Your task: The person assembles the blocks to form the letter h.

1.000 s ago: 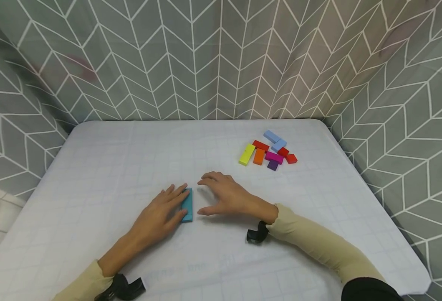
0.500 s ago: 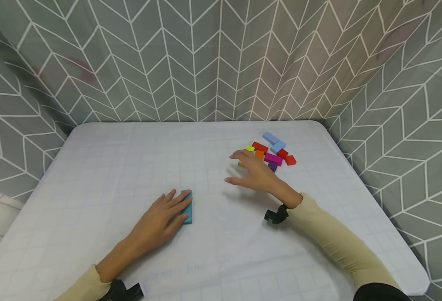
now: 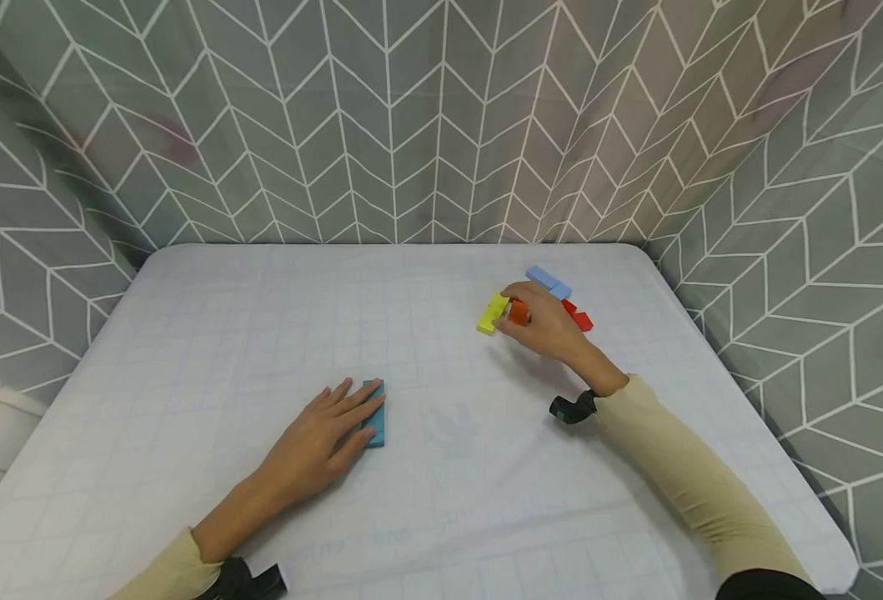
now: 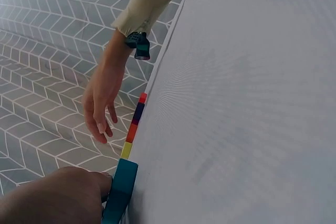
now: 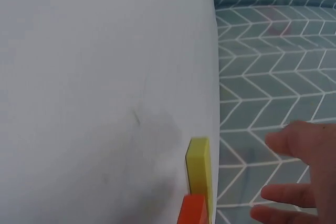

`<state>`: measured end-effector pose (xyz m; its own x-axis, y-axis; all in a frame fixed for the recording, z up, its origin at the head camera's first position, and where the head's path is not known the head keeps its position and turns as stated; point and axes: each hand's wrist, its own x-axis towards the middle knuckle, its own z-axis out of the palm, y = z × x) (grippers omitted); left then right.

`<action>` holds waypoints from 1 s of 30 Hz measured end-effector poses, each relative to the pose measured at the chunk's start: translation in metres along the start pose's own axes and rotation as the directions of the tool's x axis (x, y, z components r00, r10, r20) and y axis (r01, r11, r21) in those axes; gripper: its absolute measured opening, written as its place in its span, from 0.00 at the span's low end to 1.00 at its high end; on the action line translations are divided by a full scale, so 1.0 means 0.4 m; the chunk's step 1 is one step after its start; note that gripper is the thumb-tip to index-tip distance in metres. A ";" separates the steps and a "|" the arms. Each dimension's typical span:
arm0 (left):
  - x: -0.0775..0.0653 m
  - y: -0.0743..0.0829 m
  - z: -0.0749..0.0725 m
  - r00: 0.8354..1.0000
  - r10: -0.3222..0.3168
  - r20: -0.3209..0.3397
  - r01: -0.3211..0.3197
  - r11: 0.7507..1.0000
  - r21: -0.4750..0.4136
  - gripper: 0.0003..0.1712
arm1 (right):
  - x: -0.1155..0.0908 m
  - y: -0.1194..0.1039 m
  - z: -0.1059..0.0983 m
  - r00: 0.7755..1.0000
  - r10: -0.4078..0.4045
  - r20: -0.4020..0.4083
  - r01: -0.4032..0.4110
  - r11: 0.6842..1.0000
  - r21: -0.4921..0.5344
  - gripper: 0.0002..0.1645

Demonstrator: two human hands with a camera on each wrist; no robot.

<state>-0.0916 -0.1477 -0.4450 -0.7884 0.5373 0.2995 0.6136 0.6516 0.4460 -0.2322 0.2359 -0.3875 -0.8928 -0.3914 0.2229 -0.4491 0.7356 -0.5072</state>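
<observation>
Flat on the white table lies a teal block [image 3: 376, 430]. My left hand [image 3: 308, 450] rests over its left side with fingers extended, covering part of it. In the left wrist view the teal block [image 4: 121, 190] shows beside that hand's thumb. Farther back on the right, my right hand [image 3: 548, 323] hovers over a cluster of coloured blocks. Its thumb and fingertips are near an orange block [image 3: 519, 312] and a yellow block [image 3: 490, 317]. The right wrist view shows its fingers spread apart, nothing between them, beside the yellow block [image 5: 199, 163] and the orange block [image 5: 193, 211].
Light-blue blocks [image 3: 543, 277] and red blocks [image 3: 582, 322] lie behind and to the right of my right hand, which hides other pieces. The table [image 3: 261, 317] ends at a rounded back edge. A grey patterned curtain [image 3: 411, 125] hangs behind.
My right hand has moved away from beside the teal block, back and right to the coloured blocks. The left hand stays on the teal block.
</observation>
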 end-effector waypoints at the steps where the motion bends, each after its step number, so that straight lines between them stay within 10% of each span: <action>1: 0.001 0.000 0.000 1.000 0.004 -0.003 -0.004 1.000 -0.001 0.28 | 0.001 0.008 -0.004 1.000 -0.008 -0.009 0.009 1.000 0.008 0.30; 19: 0.001 -0.005 0.000 1.000 -0.001 -0.002 0.001 1.000 0.000 0.28 | 0.026 0.090 -0.054 0.992 0.128 -0.010 -0.128 0.991 -0.044 0.26; 30: 0.001 -0.006 -0.003 1.000 -0.014 0.015 0.014 1.000 -0.014 0.29 | 0.052 0.081 0.003 0.995 0.013 0.096 -0.007 0.998 -0.067 0.34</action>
<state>-0.0936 -0.1499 -0.4448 -0.7960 0.5364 0.2805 0.6019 0.6516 0.4617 -0.2653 0.2512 -0.4003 -0.8914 -0.4326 0.1353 -0.4441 0.7736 -0.4520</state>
